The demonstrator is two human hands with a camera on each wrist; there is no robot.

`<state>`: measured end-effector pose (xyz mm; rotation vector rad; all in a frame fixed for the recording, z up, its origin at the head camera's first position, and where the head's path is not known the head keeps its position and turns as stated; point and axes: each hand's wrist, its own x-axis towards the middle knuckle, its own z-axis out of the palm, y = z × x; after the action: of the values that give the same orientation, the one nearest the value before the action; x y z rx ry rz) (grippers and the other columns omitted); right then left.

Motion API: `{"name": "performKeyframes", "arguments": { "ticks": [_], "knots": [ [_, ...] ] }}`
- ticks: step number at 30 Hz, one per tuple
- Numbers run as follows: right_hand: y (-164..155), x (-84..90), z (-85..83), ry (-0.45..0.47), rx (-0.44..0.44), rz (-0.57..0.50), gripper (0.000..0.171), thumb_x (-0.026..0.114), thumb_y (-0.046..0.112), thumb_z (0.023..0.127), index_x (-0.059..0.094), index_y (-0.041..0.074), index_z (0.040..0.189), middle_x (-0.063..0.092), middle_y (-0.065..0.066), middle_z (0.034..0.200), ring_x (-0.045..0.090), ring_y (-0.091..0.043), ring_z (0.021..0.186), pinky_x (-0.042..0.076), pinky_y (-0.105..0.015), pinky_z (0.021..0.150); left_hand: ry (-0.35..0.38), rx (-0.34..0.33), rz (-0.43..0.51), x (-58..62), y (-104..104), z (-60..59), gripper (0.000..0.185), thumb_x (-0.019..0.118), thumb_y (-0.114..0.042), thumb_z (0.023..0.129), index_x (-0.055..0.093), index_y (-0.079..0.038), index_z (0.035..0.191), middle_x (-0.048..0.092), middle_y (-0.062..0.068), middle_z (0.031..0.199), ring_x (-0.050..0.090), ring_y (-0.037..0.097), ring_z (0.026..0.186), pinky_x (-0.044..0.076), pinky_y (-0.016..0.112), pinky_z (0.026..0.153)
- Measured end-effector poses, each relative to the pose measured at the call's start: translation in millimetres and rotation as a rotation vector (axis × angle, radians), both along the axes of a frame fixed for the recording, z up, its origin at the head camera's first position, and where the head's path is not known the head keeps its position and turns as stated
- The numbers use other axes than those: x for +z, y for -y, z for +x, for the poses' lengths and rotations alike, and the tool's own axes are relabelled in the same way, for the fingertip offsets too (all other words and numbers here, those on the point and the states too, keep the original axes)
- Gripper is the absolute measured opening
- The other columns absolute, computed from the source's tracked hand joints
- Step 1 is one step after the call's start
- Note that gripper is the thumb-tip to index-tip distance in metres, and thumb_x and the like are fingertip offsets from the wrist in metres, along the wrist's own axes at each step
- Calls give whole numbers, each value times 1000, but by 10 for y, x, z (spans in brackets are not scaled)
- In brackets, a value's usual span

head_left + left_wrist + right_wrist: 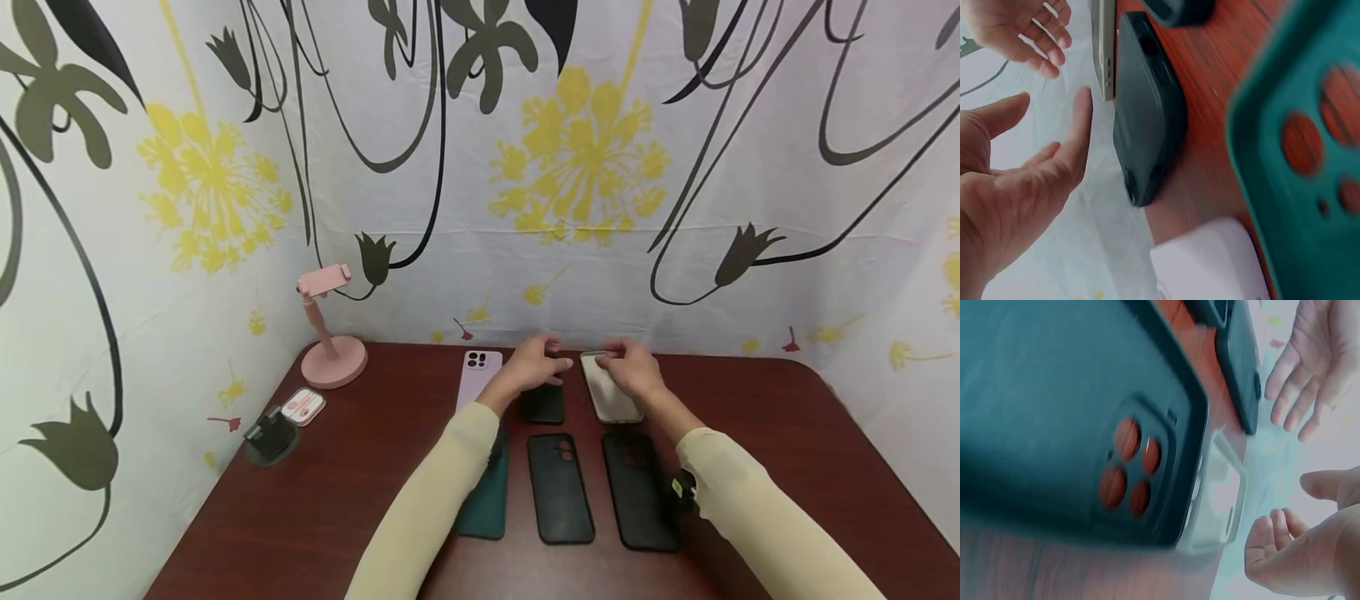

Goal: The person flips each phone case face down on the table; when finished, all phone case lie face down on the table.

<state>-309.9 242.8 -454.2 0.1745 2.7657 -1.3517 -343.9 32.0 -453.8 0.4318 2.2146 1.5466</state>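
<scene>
My left hand (pixel 531 365) hovers over the far end of a small dark phone case (pixel 543 407), fingers loosely bent and holding nothing. Beside it, my right hand (pixel 633 371) is over a pale phone case (pixel 609 393), also without anything in its grasp. In the left wrist view the dark case (pixel 1144 106) lies below the left hand (pixel 1019 187), whose thumb and index finger are spread apart. From the right wrist, the pale case (pixel 1217 497) shows near the right hand (pixel 1304 550). To the left lies a lilac phone case (pixel 478 379) with camera openings, partly behind my left wrist.
Nearer on the dark red table (pixel 337 500) lie a teal case (pixel 486 500), a black case (pixel 561 496) and another black case (pixel 636 500). At the left stand a pink phone stand (pixel 333 362), a small white-and-orange box (pixel 303 406) and a dark stand (pixel 272 437). Patterned cloth hangs behind.
</scene>
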Motion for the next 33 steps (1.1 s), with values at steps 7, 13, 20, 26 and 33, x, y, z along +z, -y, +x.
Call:
{"name": "performKeyframes", "arguments": {
  "ticks": [7,13,20,26,33],
  "knots": [
    [-267,-66,-19,61,-20,2,51,52,32,109,52,1,150,58,-27,145,57,-40,127,54,-44,91,159,0,117,-53,-239,16,64,61,-14,108,31,1,163,51,27,155,61,43,135,63,52,99],
    [-436,-159,-13,71,-47,41,49,52,33,109,55,1,145,54,-28,147,59,-41,122,55,-45,88,94,63,-59,-78,-466,76,66,67,-24,106,37,-1,159,67,23,125,71,36,115,68,44,84],
    [-457,-258,-48,79,-59,69,49,49,37,110,58,-1,140,61,-26,134,67,-35,110,60,-38,81,88,128,-143,-67,-599,65,68,68,-26,105,35,-1,158,63,20,111,70,33,102,68,44,78],
    [-426,-310,-96,97,-73,66,51,54,34,107,57,-1,144,61,-28,139,68,-37,115,62,-38,83,82,141,-153,-143,-650,58,66,73,-21,101,41,0,155,62,18,113,72,30,96,67,40,71],
    [-510,-328,-108,87,-73,-7,52,55,33,108,58,0,148,57,-29,147,66,-40,125,63,-43,93,88,162,-204,-139,-792,32,62,74,-25,100,49,-3,152,53,18,147,70,27,99,67,38,66]
  ]
}}
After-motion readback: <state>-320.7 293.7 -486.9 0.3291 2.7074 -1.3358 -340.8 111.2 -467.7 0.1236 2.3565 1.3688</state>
